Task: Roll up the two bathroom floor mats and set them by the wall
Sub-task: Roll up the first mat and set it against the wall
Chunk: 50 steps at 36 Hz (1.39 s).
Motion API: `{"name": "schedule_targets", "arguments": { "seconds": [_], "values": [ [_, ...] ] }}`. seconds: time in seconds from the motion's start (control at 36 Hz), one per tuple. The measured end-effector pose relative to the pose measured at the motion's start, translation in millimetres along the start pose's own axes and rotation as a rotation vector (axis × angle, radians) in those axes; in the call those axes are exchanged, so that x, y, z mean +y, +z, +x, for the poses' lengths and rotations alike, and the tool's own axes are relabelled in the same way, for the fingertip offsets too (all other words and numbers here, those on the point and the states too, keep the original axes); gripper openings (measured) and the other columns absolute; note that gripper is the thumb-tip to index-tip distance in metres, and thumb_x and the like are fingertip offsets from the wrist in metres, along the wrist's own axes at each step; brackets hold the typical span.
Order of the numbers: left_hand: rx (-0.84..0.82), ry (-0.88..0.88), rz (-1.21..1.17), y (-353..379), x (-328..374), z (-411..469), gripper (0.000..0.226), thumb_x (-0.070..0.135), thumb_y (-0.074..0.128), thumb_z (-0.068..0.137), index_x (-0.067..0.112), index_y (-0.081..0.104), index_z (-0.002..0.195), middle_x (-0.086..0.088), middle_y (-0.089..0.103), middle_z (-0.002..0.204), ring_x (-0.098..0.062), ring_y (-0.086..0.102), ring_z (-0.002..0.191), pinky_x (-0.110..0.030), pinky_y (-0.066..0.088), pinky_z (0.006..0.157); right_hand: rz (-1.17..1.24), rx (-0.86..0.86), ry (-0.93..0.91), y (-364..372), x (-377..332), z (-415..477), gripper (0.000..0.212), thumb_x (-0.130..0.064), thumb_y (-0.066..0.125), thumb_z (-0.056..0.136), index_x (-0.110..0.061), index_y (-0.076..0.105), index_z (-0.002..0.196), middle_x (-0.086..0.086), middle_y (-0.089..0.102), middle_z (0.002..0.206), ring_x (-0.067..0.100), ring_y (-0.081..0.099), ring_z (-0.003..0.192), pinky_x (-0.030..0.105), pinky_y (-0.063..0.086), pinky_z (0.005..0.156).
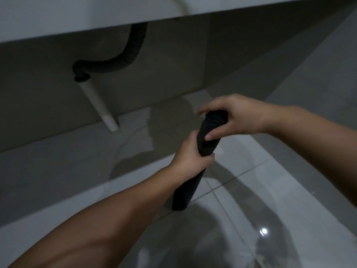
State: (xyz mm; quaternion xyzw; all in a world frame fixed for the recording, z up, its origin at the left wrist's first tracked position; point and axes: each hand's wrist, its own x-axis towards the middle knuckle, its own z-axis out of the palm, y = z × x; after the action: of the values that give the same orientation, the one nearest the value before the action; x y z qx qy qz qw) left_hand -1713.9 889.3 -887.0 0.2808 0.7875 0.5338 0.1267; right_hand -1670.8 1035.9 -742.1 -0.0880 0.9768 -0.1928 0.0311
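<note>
Left hand [190, 155] mid-roll, right hand [234, 117] atop dark rolled mat [207, 140].

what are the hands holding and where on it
A rolled mat: the right hand grips its top end, the left hand wraps its middle.

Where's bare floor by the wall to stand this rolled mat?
Bare tiles run along the wall right of the white pipe, ahead of the rolled mat. Crowded only at the pipe and dark hose, left. Both hands grip the mat: left hand, right hand.
</note>
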Motion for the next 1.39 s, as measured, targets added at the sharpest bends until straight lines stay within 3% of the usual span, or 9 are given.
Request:
{"name": "schedule_targets", "arguments": {
  "seconds": [0.25, 0.39, 0.47, 0.69, 0.81, 0.92, 1.03, 1.11, 1.39],
  "values": [
    [-0.141, -0.084, 0.033, 15, 18, 35, 0.057, 0.04, 0.081, 0.066, 0.025, 0.057, 0.115, 0.009, 0.068, 0.098, -0.003, 0.064, 0.087, -0.01, 0.048, 0.067, 0.603, 0.274, 0.209, 8, 86, -23, 0.017, -0.02, 0.079, 0.071, -0.022, 0.068, 0.084, 0.005, 0.07, 0.077, 0.027, 0.069, 0.066, 0.032, 0.059, 0.058],
    [-0.155, 0.085, 0.532, 31, 34, 71, 0.049, 0.049, 0.07, 0.074, 0.025, 0.055, 0.115, 0.0, 0.066, 0.105, -0.02, 0.062, 0.094, -0.033, 0.05, 0.076, 0.834, 0.308, 0.48, 12, 121, -20, 0.058, -0.035, 0.079, 0.069, -0.034, 0.05, 0.119, -0.006, 0.055, 0.099, 0.02, 0.067, 0.077, 0.034, 0.058, 0.051],
    [-0.082, 0.229, 0.782, 51, 39, 91, 0.051, 0.049, 0.067, 0.076, 0.021, 0.053, 0.116, -0.004, 0.063, 0.106, -0.026, 0.059, 0.095, -0.033, 0.041, 0.073, 0.874, 0.245, 0.69, 7, 141, -18, 0.06, -0.058, 0.075, 0.062, -0.016, 0.057, 0.102, 0.007, 0.063, 0.09, 0.026, 0.069, 0.062, 0.031, 0.054, 0.045],
    [-0.068, -0.034, 0.943, 94, 43, 144, 0.068, 0.045, 0.063, 0.076, 0.026, 0.036, 0.135, -0.009, 0.036, 0.142, -0.029, 0.024, 0.134, -0.049, 0.012, 0.108, 1.078, 0.594, 0.563, 21, 194, -18, 0.016, -0.008, 0.079, 0.07, -0.011, 0.065, 0.078, 0.013, 0.062, 0.075, 0.023, 0.063, 0.055, 0.032, 0.054, 0.041],
    [0.055, -0.471, 0.545, 117, 47, 165, 0.078, 0.035, 0.058, 0.082, 0.026, 0.015, 0.147, -0.023, 0.007, 0.153, -0.041, 0.019, 0.137, -0.047, 0.023, 0.11, 0.905, 0.74, 0.531, 39, 220, -10, 0.016, -0.016, 0.079, 0.072, -0.017, 0.066, 0.082, 0.006, 0.066, 0.083, 0.023, 0.065, 0.08, 0.033, 0.052, 0.069],
    [0.163, -0.407, 0.096, 140, 30, 182, 0.072, 0.006, 0.053, 0.084, 0.022, 0.02, 0.146, -0.017, 0.055, 0.127, -0.035, 0.057, 0.11, -0.032, 0.046, 0.087, 0.804, 0.82, 0.512, 62, 243, 4, 0.017, -0.018, 0.078, 0.072, -0.026, 0.065, 0.08, -0.005, 0.064, 0.077, 0.009, 0.061, 0.076, 0.025, 0.049, 0.07],
    [0.167, -0.551, -0.447, 160, 10, 208, 0.054, 0.001, 0.041, 0.09, 0.027, 0.031, 0.136, -0.016, 0.061, 0.1, -0.028, 0.061, 0.081, -0.038, 0.052, 0.076, 0.763, 0.897, 0.434, 87, 264, 22, 0.023, -0.015, 0.076, 0.073, -0.032, 0.062, 0.079, -0.014, 0.062, 0.073, -0.003, 0.056, 0.069, 0.003, 0.041, 0.063],
    [0.179, -0.636, -0.776, 171, -3, 229, 0.047, 0.014, 0.047, 0.091, 0.015, 0.04, 0.138, -0.019, 0.06, 0.12, -0.03, 0.061, 0.1, -0.037, 0.049, 0.081, 0.708, 0.894, 0.489, 105, 280, 30, 0.021, -0.014, 0.076, 0.074, -0.019, 0.067, 0.092, 0.002, 0.063, 0.086, 0.01, 0.058, 0.079, 0.012, 0.042, 0.071],
    [-0.016, -0.692, -0.299, 223, -51, 270, 0.045, 0.05, 0.07, 0.074, 0.008, 0.066, 0.088, -0.013, 0.069, 0.093, -0.026, 0.068, 0.078, -0.039, 0.059, 0.066, 0.437, 0.804, 0.406, 146, 327, 24, 0.03, -0.005, 0.074, 0.074, -0.002, 0.066, 0.102, 0.011, 0.061, 0.1, 0.009, 0.053, 0.09, 0.005, 0.034, 0.08]
  ]
}}
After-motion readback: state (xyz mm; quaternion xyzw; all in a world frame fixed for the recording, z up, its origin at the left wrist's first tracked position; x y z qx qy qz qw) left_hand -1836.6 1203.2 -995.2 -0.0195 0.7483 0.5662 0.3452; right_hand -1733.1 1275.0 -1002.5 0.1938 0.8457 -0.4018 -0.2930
